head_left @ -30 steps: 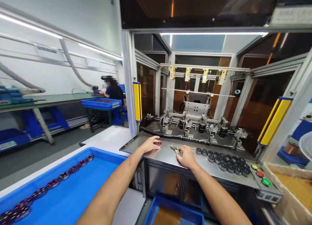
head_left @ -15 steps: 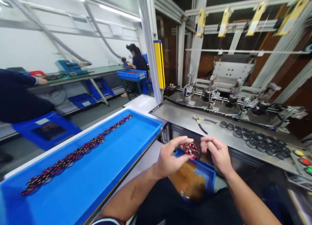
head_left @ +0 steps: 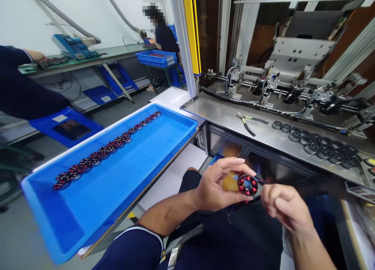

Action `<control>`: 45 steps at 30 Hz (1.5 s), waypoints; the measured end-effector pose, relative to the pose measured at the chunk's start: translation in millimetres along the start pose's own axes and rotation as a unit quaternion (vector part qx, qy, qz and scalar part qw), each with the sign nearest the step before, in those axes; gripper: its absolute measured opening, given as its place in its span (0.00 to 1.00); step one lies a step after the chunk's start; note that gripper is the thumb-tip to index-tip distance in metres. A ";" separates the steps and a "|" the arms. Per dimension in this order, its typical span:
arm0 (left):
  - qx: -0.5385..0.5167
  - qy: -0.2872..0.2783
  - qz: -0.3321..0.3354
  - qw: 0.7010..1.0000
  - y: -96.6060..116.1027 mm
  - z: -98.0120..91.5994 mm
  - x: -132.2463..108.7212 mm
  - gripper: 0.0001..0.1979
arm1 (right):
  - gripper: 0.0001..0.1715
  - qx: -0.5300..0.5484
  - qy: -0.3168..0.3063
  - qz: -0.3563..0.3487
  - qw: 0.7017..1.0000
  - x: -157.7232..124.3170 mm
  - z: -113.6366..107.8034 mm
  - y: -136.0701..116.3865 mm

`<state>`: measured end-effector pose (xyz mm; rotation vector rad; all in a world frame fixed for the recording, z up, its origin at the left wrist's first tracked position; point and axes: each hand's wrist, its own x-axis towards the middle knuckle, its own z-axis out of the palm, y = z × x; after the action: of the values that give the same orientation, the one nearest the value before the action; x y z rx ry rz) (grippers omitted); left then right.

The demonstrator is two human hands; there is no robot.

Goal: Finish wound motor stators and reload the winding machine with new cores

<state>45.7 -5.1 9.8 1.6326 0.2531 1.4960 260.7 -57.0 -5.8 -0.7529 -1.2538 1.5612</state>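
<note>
My left hand pinches a small round motor stator, wound with red wire, between thumb and fingers. The stator's ring faces me, held above my lap. Just to its right is my right hand, its fingers curled closed. A thin dark wire runs from the stator's upper right to these fingers; its end is hidden. To the left, a long blue tray holds a row of similar red-wound stators, leaning on one another.
Green-handled cutters lie on the metal bench ahead. Several black rings are heaped at its right. Behind stands a winding machine with fixtures. Two people work at the left, one beside a blue bin.
My view has tipped downward. Both hands, with the stator still in the left one, have moved slightly right and nearer to me. The right fingers have curled closed.
</note>
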 end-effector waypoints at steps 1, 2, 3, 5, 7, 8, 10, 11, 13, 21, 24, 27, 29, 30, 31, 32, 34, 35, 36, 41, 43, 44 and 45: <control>0.035 0.007 0.021 0.999 -1.2 0.1 0.5 0.37 | 0.13 -0.004 0.021 0.010 1.000 -1.6 7.7 6.7; 0.072 0.016 0.045 0.996 -2.9 0.3 1.1 0.37 | 0.13 -0.001 0.037 0.019 0.999 -2.4 17.9 13.0; 0.105 0.024 0.071 0.992 -4.7 0.5 1.9 0.36 | 0.14 0.010 0.049 0.025 0.998 -2.2 29.5 18.2; 0.147 0.036 0.108 0.983 -8.3 1.3 3.5 0.36 | 0.15 0.035 0.087 0.030 0.995 0.5 51.3 25.1; 0.153 0.038 0.113 0.981 -10.6 1.6 4.5 0.36 | 0.11 0.055 0.125 0.037 0.990 4.8 65.6 27.3; 0.151 0.038 0.106 0.982 -11.3 1.3 4.8 0.37 | 0.10 0.064 0.140 0.041 0.987 6.5 69.3 27.1; 0.143 0.040 0.087 0.985 -12.0 -0.5 4.7 0.39 | 0.09 0.080 0.150 0.049 0.984 7.5 70.3 25.2; 0.135 0.043 0.074 0.987 -12.2 -1.9 4.5 0.39 | 0.08 0.079 0.142 0.049 0.985 6.5 68.4 23.9; 0.100 0.048 0.034 0.993 -12.7 -4.9 4.0 0.40 | 0.05 0.058 0.110 0.035 0.992 2.5 61.6 21.1; -0.107 -0.044 -0.100 0.988 -10.8 -10.5 -3.9 0.35 | 0.15 -0.093 0.065 -0.025 0.993 8.6 22.1 -10.5; -0.116 -0.094 -0.130 0.980 -10.2 -10.2 -8.6 0.34 | 0.20 -0.093 0.107 0.014 0.990 15.3 23.0 -22.5; -0.116 -0.094 -0.144 0.978 -12.7 -8.5 -12.3 0.37 | 0.22 -0.081 0.110 0.086 0.987 17.5 32.4 -23.1; -0.118 -0.059 -0.142 0.981 -14.7 -7.1 -13.5 0.41 | 0.21 -0.051 0.107 0.104 0.987 16.6 37.8 -18.3; -0.122 -0.040 -0.141 0.982 -15.3 -6.6 -13.8 0.42 | 0.20 -0.037 0.104 0.103 0.988 15.5 39.5 -15.2; -0.131 -0.026 -0.143 0.981 -15.4 -6.3 -13.7 0.42 | 0.20 -0.027 0.101 0.098 0.990 14.1 40.4 -12.0; -0.144 -0.015 -0.152 0.978 -14.9 -6.2 -13.3 0.41 | 0.20 -0.026 0.100 0.091 0.990 12.3 40.7 -8.8; -0.178 0.003 -0.185 0.967 -12.8 -6.3 -11.8 0.39 | 0.20 -0.044 0.097 0.078 0.991 8.3 39.8 -3.5; -0.195 0.012 -0.211 0.958 -11.3 -6.4 -10.7 0.37 | 0.20 -0.060 0.094 0.072 0.991 6.3 39.2 -1.2; -0.211 0.020 -0.239 0.948 -9.9 -6.3 -9.6 0.34 | 0.20 -0.079 0.092 0.067 0.990 4.5 38.6 0.8; -0.255 0.027 -0.336 0.906 -7.0 -1.1 -5.1 0.22 | 0.20 -0.187 0.137 0.033 0.972 1.4 39.2 8.9; -0.240 0.024 -0.342 0.908 -7.6 2.1 -5.6 0.24 | 0.19 -0.226 0.158 0.018 0.961 2.9 40.1 11.3; -0.210 0.025 -0.328 0.921 -8.0 3.3 -6.5 0.25 | 0.19 -0.244 0.159 0.007 0.957 4.0 40.4 12.2; -0.159 0.028 -0.300 0.940 -8.2 4.1 -7.5 0.26 | 0.18 -0.260 0.157 -0.007 0.953 5.3 40.6 12.8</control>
<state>50.7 -7.1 -0.7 1.1167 0.4678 1.0446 219.0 -66.9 -6.1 -1.2680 -1.4333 1.0432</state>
